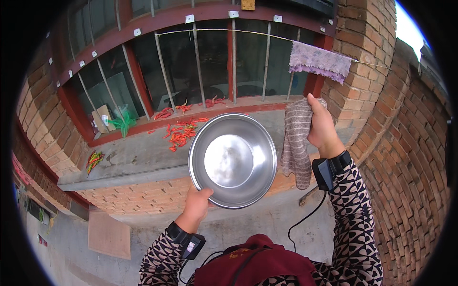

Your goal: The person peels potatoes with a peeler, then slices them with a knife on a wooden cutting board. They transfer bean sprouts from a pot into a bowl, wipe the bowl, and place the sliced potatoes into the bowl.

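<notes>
My left hand (pixel 198 203) grips the lower left rim of a round stainless-steel basin (pixel 232 161), its thumb over the edge. The basin holds nothing that I can see, and its inside faces me. Higher and to the right, my right hand (pixel 320 123) pinches a brown-grey striped knitted cloth item (pixel 297 143) that hangs down beside the basin. Above that hand, a lilac patterned cloth (pixel 319 60) with zigzag edges is draped over a thin line (pixel 250 33) strung in front of the window bars.
Red chili peppers (pixel 182 134) lie on the concrete ledge (pixel 136 157) behind the basin, more along the barred window's sill. Red and green chilies (pixel 94 161) and a green net bag (pixel 124 121) are at the left. A brick wall (pixel 404 171) stands at the right; a flat board (pixel 109 235) lies lower left.
</notes>
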Tool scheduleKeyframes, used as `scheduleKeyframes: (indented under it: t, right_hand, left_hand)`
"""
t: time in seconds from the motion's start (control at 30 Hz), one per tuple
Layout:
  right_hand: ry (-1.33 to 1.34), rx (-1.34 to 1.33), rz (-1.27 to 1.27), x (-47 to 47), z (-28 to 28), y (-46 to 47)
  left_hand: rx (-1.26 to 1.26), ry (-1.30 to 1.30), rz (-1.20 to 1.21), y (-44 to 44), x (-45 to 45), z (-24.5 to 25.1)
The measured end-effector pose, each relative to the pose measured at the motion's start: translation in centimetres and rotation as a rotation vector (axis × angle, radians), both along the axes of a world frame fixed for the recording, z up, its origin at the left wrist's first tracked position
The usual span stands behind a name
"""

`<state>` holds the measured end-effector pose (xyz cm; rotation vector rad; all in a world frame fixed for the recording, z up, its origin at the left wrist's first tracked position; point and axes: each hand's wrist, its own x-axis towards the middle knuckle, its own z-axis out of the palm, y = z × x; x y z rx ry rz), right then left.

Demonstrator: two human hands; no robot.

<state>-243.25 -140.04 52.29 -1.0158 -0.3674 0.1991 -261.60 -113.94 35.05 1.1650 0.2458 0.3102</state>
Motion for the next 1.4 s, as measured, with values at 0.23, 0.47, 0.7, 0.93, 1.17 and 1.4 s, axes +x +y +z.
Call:
scheduleKeyframes:
  t: [0.23,0.47,0.7,0.93,1.17,1.4]
  right_hand:
    - [-0.437,0.289,0.212,9.9,11.7,5.4]
    - [-0.989,-1.323,-0.544,20.9,15.2,9.9]
    - [-1.385,-0.915,-0.692,21.1,9.8,8.6]
    - [-1.702,-0.708,-0.942,18.9,8.6,9.8]
    - [-1.44,-0.616,-0.873,16.1,4.3,10.1]
    - [-0.201,-0.193,0.552,6.1,-9.3,17.0]
  left_hand:
    - [-0.073,-0.052,-0.044,0.7,9.2,4.1]
    - [-0.096,-0.05,0.034,1.6,12.8,5.1]
    - [-0.162,-0.06,0.045,2.3,14.1,3.5]
    - [-0.222,-0.062,0.046,2.5,13.7,3.5]
    - [-0.375,-0.152,0.095,3.6,10.3,2.2]
    - [-0.425,-0.159,0.311,7.1,-1.6,-0.7]
